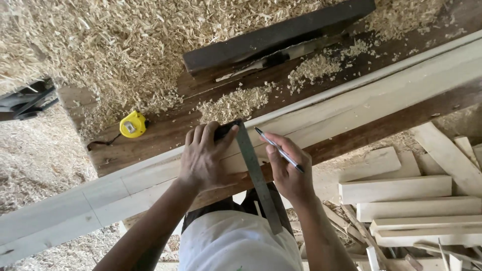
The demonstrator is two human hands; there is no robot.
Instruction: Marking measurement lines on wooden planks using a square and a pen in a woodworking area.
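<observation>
Pressing down on a try square (253,165), the left hand (203,158) lies flat with its fingers spread over the dark stock of the tool, whose edge shows just above the fingertips. The square's grey metal blade runs from that stock back toward the person's body, crossing the near edge of a long pale plank (351,108) and overhanging it above the white shirt (236,243).

The right hand (288,173) sits just beside the blade on its right, its grip pinched around a slim pen (278,149) with a dark tip that touches the plank close to the blade's edge. The pen slants from that tip down across the fingers.

The plank lies diagonally across a dark wooden counter (165,128), running from lower left to upper right. On the counter behind the left hand rests a yellow tape measure (133,124), well apart from the square, with a dark strap trailing to its left. Heaps of wood shavings (125,45) cover the far side of the counter and spill around a dark timber block (278,35) that lies near the top. At lower right, below the counter, a stack of pale cut boards (401,198) lies jumbled on the floor amid more shavings. A dark machine part (25,103) shows at the left edge.
</observation>
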